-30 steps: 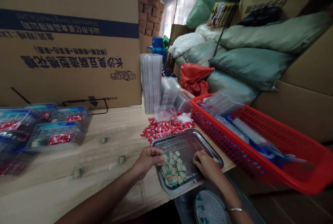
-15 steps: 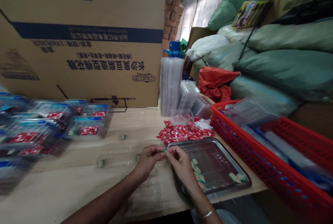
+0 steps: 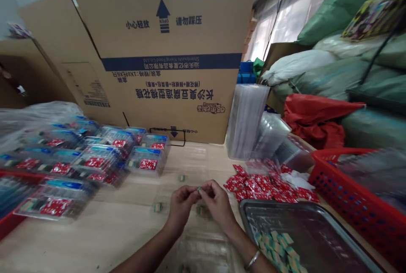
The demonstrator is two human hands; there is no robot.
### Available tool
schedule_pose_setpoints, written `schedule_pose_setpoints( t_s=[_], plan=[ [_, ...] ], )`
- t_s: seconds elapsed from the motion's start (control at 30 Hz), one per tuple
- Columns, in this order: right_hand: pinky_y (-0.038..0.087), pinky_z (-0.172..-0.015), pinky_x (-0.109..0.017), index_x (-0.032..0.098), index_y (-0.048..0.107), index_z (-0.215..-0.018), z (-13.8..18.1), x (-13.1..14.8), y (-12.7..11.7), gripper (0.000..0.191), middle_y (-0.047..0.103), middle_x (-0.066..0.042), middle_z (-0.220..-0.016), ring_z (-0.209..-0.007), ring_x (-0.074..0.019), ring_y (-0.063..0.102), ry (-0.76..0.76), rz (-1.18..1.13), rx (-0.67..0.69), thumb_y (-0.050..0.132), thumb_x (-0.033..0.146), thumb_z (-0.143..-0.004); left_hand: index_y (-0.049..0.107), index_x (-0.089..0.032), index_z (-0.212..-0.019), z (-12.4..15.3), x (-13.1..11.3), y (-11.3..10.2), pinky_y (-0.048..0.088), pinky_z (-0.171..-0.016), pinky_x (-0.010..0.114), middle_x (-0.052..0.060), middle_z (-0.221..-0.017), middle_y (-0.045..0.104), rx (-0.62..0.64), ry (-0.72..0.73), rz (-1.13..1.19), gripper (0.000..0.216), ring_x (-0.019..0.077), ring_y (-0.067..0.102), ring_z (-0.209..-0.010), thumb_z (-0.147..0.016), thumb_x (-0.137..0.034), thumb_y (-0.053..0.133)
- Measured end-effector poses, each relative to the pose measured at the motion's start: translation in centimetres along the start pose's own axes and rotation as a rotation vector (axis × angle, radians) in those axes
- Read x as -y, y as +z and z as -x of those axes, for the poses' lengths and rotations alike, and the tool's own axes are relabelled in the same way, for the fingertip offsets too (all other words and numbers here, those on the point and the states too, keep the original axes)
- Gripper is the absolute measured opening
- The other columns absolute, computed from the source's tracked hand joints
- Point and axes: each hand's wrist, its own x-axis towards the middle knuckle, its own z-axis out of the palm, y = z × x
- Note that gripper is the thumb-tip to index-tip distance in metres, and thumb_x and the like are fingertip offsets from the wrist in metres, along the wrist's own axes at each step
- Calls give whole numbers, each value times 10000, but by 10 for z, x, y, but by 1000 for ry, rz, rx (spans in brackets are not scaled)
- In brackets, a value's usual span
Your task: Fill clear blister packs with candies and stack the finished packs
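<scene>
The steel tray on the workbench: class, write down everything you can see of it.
The shallow, rectangular grey metal tray has a raised rim and a dull, reflective base. It lies flat on the pale wooden table, its nearer part cut off by the bottom of the view, to the right of the person's right hand. A cluster of small green-and-cream blocks sits on its base near the lower edge.

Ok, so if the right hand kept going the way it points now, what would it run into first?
Probably the small green piece at its fingertips, with the left hand just behind it. The right hand points across at both, though depth is hard to judge here.
</scene>
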Motion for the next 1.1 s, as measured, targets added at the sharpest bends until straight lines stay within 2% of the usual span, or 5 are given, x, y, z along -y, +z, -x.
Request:
schedule_pose_setpoints(
  t_s=[0.4, 0.53, 0.73, 0.9, 1.1],
  plan=[
    [411, -536, -213, 189, 555, -741, -37, -16, 59, 95, 580, 29, -640, -587, -122, 544, -62, 29, 177, 503, 154, -671, 639, -138, -618, -28, -6, -53, 417, -548, 202, -8, -548, 620, -96, 91, -108, 350, 103, 530, -535, -520, -436, 794],
    [387, -513, -197, 176, 571, -711, -69, -30, 48, 94, 567, 45, -596, -558, -110, 522, -35, 95, 285, 536, 146, -629, 666, -154, -658, -29, -16, -94, 467, -607, 264, 38, -632, 665, -33, 229, -457, 358, 169, 587, -617, -618, -509, 693],
    [391, -572, -228, 169, 541, -645, -162, -67, 26, 69, 543, 42, -601, -598, -123, 515, -2, 230, 131, 553, 101, -644, 684, -187, -847, -30, -12, -156, 513, -726, 329, 73, -868, 694, -136, 428, -818, 357, 236, 634, -816, -720, -506, 583],
    [449, -655, -274, 143, 576, -722, -207, -89, 52, 110, 580, 32, -688, -659, -119, 554, -4, 331, 164, 629, 214, -786, 671, -183, -869, -36, -5, -163, 521, -672, 322, 63, -817, 689, -84, 424, -882, 345, 223, 631, -731, -718, -478, 573],
    [487, -692, -302, 132, 590, -727, -213, -110, 73, 224, 616, 11, -737, -690, -120, 587, -1, 392, 251, 591, 313, -859, 665, -180, -871, -39, -3, -164, 522, -663, 314, 69, -815, 689, -82, 410, -871, 337, 220, 634, -734, -745, -467, 541]
  ],
)
